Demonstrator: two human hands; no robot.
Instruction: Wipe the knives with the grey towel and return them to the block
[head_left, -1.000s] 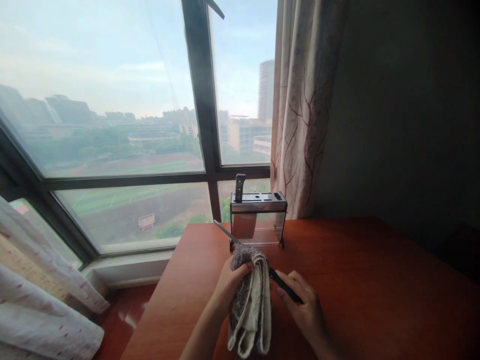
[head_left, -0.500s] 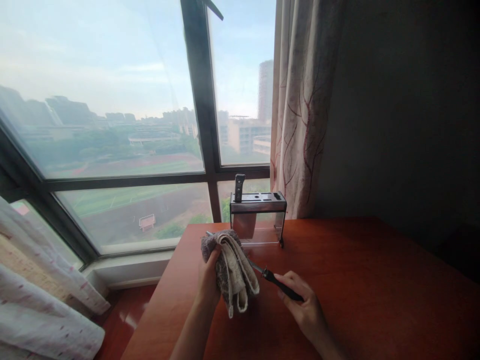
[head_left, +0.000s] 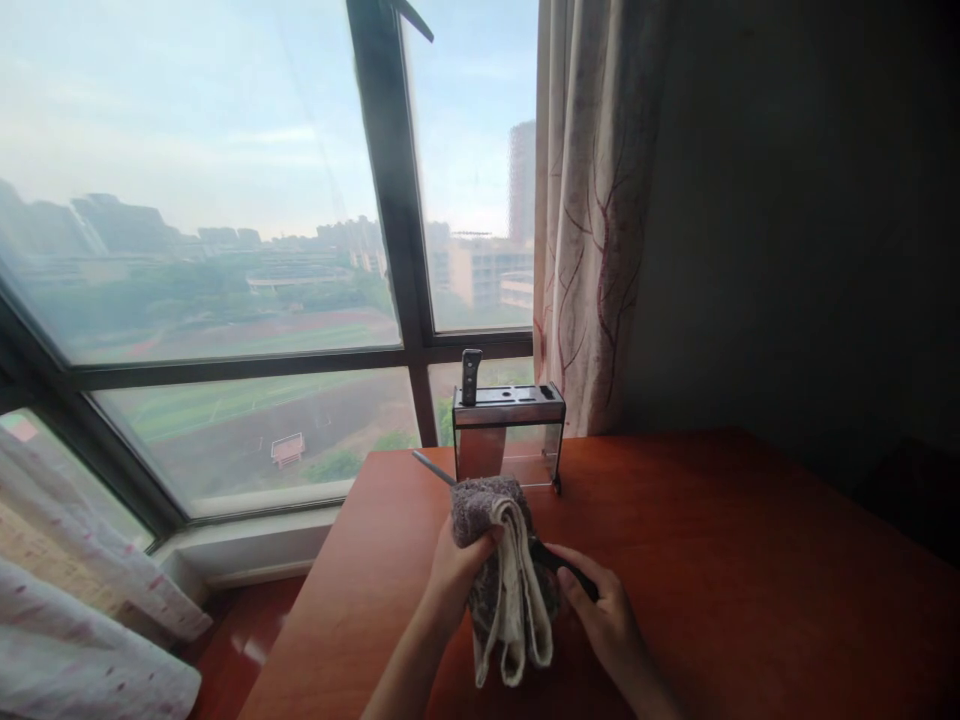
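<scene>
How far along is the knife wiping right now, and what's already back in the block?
Done: one dark-handled knife stands in the knife block. In hand: the left hand folds the grey cloth around the blade, whose tip pokes out; the right hand grips the black handle. Left: this knife is not yet in the block.

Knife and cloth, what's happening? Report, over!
Left hand grips cloth, folded over blade. Right hand holds knife by handle; tip pokes out left. Knife rack behind, apart. Nothing in the way.

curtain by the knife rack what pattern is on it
Head view: the pale beige fabric curtain bears dark red branching lines.
</scene>
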